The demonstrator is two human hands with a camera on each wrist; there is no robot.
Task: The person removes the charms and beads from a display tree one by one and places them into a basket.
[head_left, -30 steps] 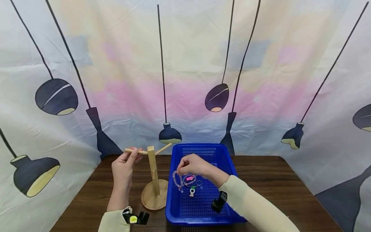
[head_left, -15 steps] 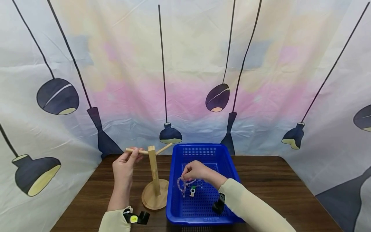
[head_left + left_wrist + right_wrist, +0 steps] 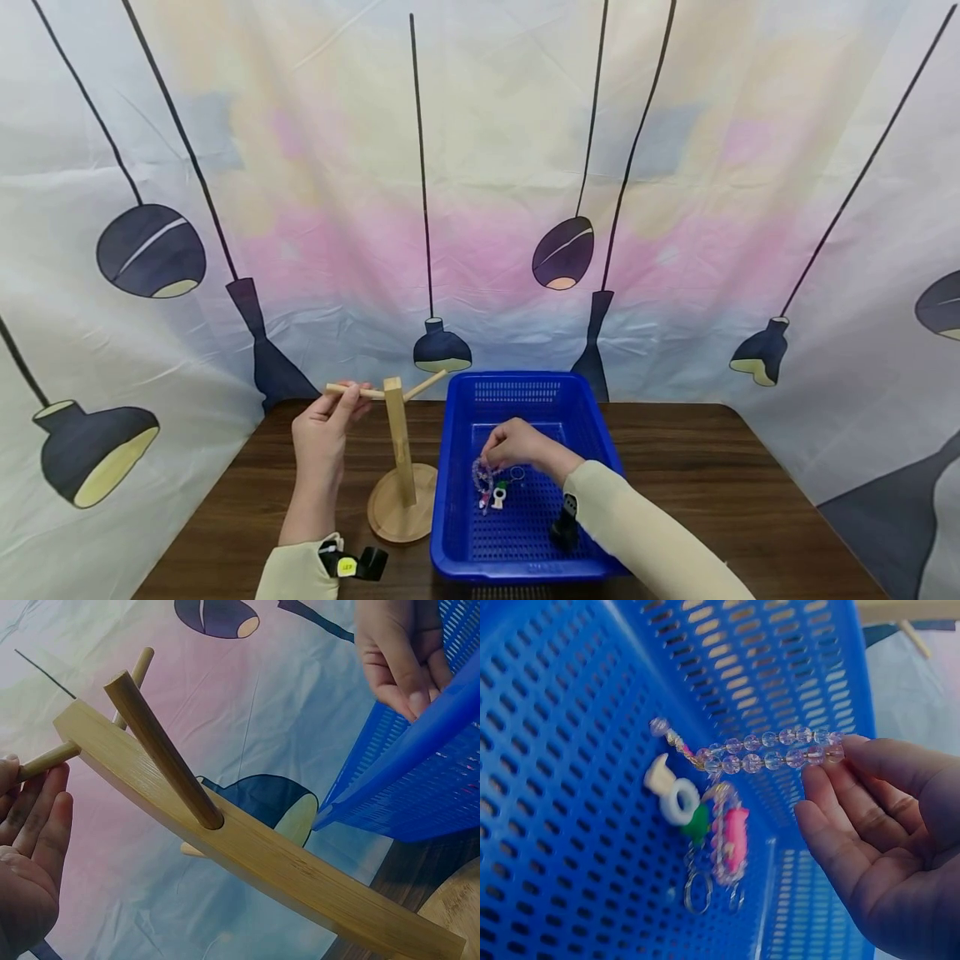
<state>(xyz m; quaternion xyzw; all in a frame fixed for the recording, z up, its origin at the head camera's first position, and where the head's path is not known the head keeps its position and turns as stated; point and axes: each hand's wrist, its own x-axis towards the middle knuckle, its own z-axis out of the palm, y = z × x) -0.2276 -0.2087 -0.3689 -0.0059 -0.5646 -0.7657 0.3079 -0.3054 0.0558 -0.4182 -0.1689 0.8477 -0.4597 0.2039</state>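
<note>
On the left, my left hand point(image 3: 322, 433) pinches one peg point(image 3: 49, 761) of a wooden rack point(image 3: 401, 442) with an upright post and a round base. My right hand point(image 3: 517, 443) is inside a blue plastic basket point(image 3: 438, 533), thumb and fingertips pinching a clear pinkish beaded bracelet point(image 3: 751, 762). The bracelet hangs down, with a small tassel-like end of beads point(image 3: 676, 742) below. Beside it in the basket lies a keychain with a white and green figure point(image 3: 696, 825) and a metal ring. A pink charm point(image 3: 736, 838) with beads around it sits next to that keychain.
Basket and rack stand side by side on a dark wood table point(image 3: 690, 467). Other pegs point(image 3: 161, 746) jut from the post, one toward the basket's rim. A fabric backdrop point(image 3: 495, 167) with printed lamps hangs behind the table.
My right hand has moved right and lower in the basket with the bracelet, which now hangs close beside the keychain. My left hand stays on the peg.
</note>
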